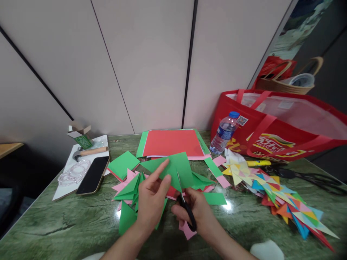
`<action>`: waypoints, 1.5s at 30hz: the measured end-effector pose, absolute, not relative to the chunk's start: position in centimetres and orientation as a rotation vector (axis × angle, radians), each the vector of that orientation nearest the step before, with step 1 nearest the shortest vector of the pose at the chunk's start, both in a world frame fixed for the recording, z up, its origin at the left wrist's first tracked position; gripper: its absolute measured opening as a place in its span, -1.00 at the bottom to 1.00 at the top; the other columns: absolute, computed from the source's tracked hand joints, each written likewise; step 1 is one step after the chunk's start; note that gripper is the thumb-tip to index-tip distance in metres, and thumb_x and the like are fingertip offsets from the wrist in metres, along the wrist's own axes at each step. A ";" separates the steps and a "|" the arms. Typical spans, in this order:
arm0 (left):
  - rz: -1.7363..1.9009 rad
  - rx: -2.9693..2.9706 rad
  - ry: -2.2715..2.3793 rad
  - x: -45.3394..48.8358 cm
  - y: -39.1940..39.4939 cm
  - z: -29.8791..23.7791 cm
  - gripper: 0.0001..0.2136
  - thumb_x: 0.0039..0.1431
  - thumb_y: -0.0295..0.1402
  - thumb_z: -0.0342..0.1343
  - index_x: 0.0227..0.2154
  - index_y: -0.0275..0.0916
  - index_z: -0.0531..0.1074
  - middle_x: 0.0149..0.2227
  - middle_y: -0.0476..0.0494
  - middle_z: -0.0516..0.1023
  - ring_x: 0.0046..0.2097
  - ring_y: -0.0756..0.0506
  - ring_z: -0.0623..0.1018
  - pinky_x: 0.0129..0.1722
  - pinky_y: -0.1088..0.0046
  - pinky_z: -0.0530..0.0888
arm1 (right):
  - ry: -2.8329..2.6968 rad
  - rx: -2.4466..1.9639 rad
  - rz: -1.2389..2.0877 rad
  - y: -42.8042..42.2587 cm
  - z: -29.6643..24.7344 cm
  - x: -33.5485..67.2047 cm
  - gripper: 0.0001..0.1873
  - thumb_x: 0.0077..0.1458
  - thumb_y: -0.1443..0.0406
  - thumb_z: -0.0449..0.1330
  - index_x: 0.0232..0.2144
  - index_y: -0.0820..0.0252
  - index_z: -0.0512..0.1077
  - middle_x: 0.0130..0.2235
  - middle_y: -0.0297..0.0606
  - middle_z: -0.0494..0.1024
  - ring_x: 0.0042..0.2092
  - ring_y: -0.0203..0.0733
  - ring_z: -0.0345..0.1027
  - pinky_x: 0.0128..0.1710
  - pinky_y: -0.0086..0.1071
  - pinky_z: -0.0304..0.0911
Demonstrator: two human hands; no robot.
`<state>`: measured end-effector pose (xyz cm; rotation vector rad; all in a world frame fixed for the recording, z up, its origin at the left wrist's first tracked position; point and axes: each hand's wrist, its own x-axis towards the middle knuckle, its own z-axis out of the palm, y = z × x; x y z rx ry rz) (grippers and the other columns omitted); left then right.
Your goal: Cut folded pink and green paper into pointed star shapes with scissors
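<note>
My left hand (pixel 151 196) pinches a green sheet of paper (pixel 186 164) between thumb and stretched index finger, above the table. The black-handled scissors (pixel 189 213) are in my right hand (pixel 202 206), its fingers through the loops. Their blades point up and away from me and lie on the sheet, at a line running in from its near edge. Below and around my hands are folded green pieces (pixel 126 216), green triangles and pink scraps (pixel 187 231). Behind my left hand lies a stack of green squares (pixel 124 164).
Red paper sheets (pixel 173 141) lie at the back. A water bottle (pixel 225 133) stands against a red bag (pixel 271 126). To the right sits a colourful folded-paper chain (pixel 284 196) near another pair of scissors (pixel 311 177). At left are a phone (pixel 93 175), a hammer (pixel 92 152) and a small box (pixel 81 136).
</note>
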<state>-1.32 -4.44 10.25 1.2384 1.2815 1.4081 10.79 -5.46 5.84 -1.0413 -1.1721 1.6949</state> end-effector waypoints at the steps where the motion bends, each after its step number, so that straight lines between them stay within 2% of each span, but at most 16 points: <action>1: 1.426 1.258 1.313 -1.5 -4.3 10.3 -0.59 0.04 -0.27 0.14 -0.01 -0.22 0.41 -0.68 0.13 0.12 -0.61 0.08 0.11 -0.65 0.60 0.15 | -1.168 -1.031 1.696 -5.5 5.9 10.8 -0.56 -0.30 0.11 0.36 -0.50 0.17 0.21 -0.68 -0.50 0.36 -0.71 -0.38 0.21 -0.75 -0.55 0.07; 5: 1.438 1.345 1.392 -1.9 -3.8 10.5 -0.67 0.00 -0.30 0.18 -0.12 -0.18 0.50 -0.67 0.10 0.20 -0.60 0.09 0.15 -0.62 0.59 0.16 | -1.135 -0.996 1.704 -5.5 6.2 10.8 -0.57 -0.32 0.15 0.39 -0.49 0.19 0.24 -0.66 -0.49 0.37 -0.68 -0.39 0.20 -0.70 -0.54 0.11; 10: 1.344 1.397 1.430 -2.0 -3.9 10.7 -0.65 -0.03 -0.30 0.19 -0.12 -0.20 0.51 -0.69 0.07 0.34 -0.60 0.04 0.32 -0.59 0.57 0.26 | -1.054 -0.998 1.691 -5.5 6.7 10.9 -0.55 -0.42 0.21 0.44 -0.53 0.21 0.27 -0.59 -0.44 0.38 -0.58 -0.36 0.23 -0.60 -0.51 0.16; 15: 1.327 1.536 1.457 -2.0 -4.3 11.3 -0.69 -0.05 -0.37 0.18 -0.17 -0.18 0.54 -0.64 0.05 0.38 -0.60 0.06 0.28 -0.59 0.57 0.28 | -1.050 -0.986 1.676 -5.4 7.7 10.9 -0.55 -0.48 0.15 0.45 -0.57 0.22 0.33 -0.53 -0.37 0.40 -0.47 -0.28 0.25 -0.46 -0.44 0.22; 21: 1.357 1.521 1.431 -1.7 -4.2 11.6 -0.68 -0.08 -0.41 0.19 -0.18 -0.19 0.54 -0.60 0.04 0.38 -0.59 0.07 0.24 -0.63 0.60 0.25 | -0.990 -1.017 1.671 -5.3 7.8 10.9 -0.49 -0.57 0.11 0.46 -0.56 0.21 0.34 -0.56 -0.39 0.37 -0.49 -0.26 0.24 -0.49 -0.42 0.22; 29: 1.347 1.526 1.425 -1.7 -4.3 11.4 -0.67 -0.07 -0.40 0.19 -0.16 -0.19 0.53 -0.65 0.08 0.30 -0.61 0.08 0.21 -0.65 0.59 0.21 | -1.031 -1.038 1.602 -5.4 6.4 10.8 -0.53 -0.49 0.15 0.45 -0.53 0.19 0.32 -0.54 -0.36 0.42 -0.47 -0.25 0.27 -0.52 -0.43 0.22; 37: 1.336 1.536 1.440 -1.7 -4.5 11.6 -0.67 -0.06 -0.39 0.18 -0.15 -0.20 0.52 -0.65 0.07 0.32 -0.60 0.07 0.28 -0.61 0.59 0.25 | -1.117 -1.092 1.574 -5.3 6.8 10.8 -0.58 -0.40 0.12 0.39 -0.62 0.18 0.24 -0.67 -0.46 0.31 -0.63 -0.36 0.13 -0.66 -0.48 0.08; 45: 1.356 1.555 1.441 -1.6 -4.3 11.4 -0.66 -0.06 -0.38 0.18 -0.15 -0.19 0.52 -0.67 0.08 0.30 -0.61 0.08 0.24 -0.64 0.60 0.22 | -1.148 -1.146 1.587 -5.3 6.8 10.9 -0.59 -0.38 0.10 0.37 -0.59 0.18 0.26 -0.70 -0.47 0.31 -0.68 -0.35 0.15 -0.71 -0.48 0.08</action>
